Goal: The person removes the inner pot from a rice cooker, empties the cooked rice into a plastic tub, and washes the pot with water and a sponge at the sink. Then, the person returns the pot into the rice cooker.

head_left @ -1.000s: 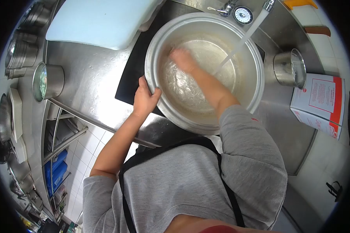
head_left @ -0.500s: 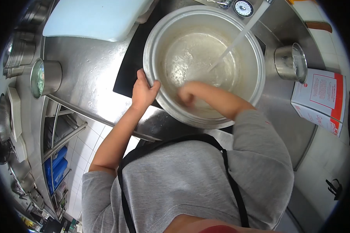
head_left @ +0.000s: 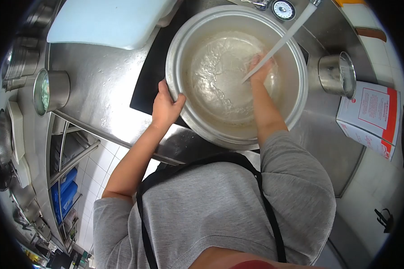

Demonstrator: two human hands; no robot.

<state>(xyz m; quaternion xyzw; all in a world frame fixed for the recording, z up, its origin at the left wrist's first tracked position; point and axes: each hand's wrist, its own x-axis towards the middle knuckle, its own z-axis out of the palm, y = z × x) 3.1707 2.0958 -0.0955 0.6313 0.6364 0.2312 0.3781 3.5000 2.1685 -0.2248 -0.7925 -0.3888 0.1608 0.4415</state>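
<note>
A wide, round metal pot (head_left: 293, 99) sits over the dark sink opening, with rippling water inside. My left hand (head_left: 166, 106) grips its left rim, thumb on the rim and fingers at the outer side. Inside the pot, toward the upper right, my right hand (head_left: 261, 68) is in the water beside the falling stream. Its fingers are blurred by water and partly hidden by the stream, so their pose and anything in them cannot be made out. Water pours from a faucet (head_left: 315, 2) at the top right into the pot.
A light blue board (head_left: 103, 22) lies at the upper left. On the counter's left edge stands a metal container (head_left: 58, 90) with something green inside. To the right are another metal container (head_left: 331, 74) and a white and red box (head_left: 368, 112). A round drain strainer (head_left: 283, 10) lies behind the pot.
My right hand has swept round inside the pot, from its left side through the near side to the upper right. My left hand stays on the rim. The water surface ripples differently.
</note>
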